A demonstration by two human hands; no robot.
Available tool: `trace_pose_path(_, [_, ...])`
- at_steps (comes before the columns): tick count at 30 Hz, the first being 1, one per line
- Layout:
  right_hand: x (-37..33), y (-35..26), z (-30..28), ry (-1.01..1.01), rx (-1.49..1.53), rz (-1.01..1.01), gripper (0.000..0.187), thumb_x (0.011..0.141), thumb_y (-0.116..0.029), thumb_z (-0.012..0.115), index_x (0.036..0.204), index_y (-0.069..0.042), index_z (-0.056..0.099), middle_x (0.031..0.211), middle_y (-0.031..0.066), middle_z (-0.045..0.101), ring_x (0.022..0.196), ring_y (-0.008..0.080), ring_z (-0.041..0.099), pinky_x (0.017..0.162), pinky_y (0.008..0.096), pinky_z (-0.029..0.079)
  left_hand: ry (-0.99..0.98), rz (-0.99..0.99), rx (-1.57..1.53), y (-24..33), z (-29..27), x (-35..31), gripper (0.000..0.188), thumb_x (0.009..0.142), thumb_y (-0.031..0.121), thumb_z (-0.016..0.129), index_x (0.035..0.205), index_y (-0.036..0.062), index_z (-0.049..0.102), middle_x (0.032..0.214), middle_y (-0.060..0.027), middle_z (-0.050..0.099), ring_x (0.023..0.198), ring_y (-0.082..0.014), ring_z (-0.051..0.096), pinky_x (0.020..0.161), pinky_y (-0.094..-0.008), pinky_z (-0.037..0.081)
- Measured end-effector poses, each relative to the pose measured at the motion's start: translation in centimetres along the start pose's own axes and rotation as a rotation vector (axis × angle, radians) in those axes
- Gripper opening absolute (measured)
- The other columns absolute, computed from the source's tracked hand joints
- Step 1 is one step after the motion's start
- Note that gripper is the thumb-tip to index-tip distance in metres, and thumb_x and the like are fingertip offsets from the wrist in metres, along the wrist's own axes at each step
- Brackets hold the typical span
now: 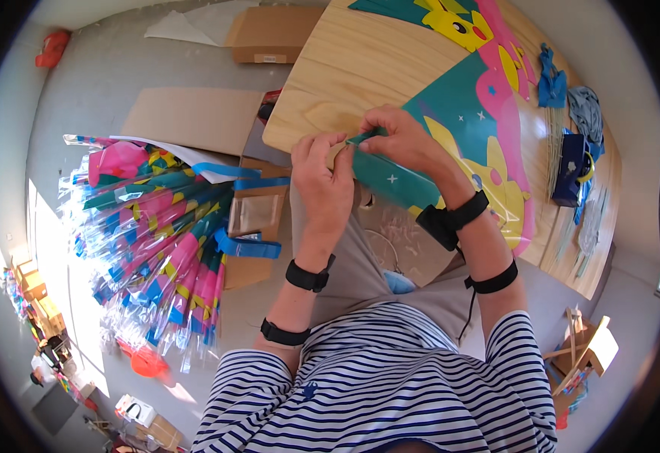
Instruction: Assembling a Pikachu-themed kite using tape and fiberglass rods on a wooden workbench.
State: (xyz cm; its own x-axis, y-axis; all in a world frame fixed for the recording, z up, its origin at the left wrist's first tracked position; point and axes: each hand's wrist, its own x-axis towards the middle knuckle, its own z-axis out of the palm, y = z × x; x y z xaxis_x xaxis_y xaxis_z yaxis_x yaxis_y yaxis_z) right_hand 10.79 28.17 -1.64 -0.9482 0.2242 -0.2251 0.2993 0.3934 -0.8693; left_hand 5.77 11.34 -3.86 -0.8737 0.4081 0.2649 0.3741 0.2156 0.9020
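A glossy green and pink plastic sheet, shaped like a kite sail and printed with yellow cartoon figures, lies partly on the wooden table. Its narrow green corner hangs over the table edge, above my lap. My left hand is closed, thumb and fingers pinching the tip of that corner. Close beside it, my right hand is closed on the same green corner, its fingers bent. Whether anything small sits between the fingertips is hidden. Another printed sheet lies farther up the table.
Left of my legs, an opened cardboard box stands beside a big fanned bundle of similar printed sheets in clear plastic. At the table's right are thin rods, a dark blue box, a tape roll and blue cloth.
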Motion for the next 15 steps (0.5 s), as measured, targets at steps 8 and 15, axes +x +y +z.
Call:
trace_pose_path(8, [-0.3,-0.2,0.2,0.015,0.005,-0.004,0.021,0.077,-0.008,0.073,0.089,0.003,0.06,0.088,0.0113,0.061,0.088,0.0218,0.058,0.079,0.0335,0.046,-0.064,-0.212,-0.149,-0.3,0.2,-0.1,0.014,0.087,0.004,0.069,0.1,-0.0019,0.067,0.091,-0.0077,0.066,0.083,-0.0173,0.06,0.077,-0.0292,0.049])
trace_pose_path(15, [-0.6,-0.6,0.1,0.038,-0.021,-0.025,0.02,0.077,-0.007,0.072,0.089,0.002,0.06,0.088,0.0116,0.061,0.089,0.0226,0.059,0.078,0.0336,0.046,-0.075,-0.539,-0.694,-1.6,0.8,-0.1,0.013,0.09,0.005,0.069,0.099,-0.0037,0.065,0.089,-0.0031,0.066,0.08,-0.009,0.059,0.075,-0.0234,0.048])
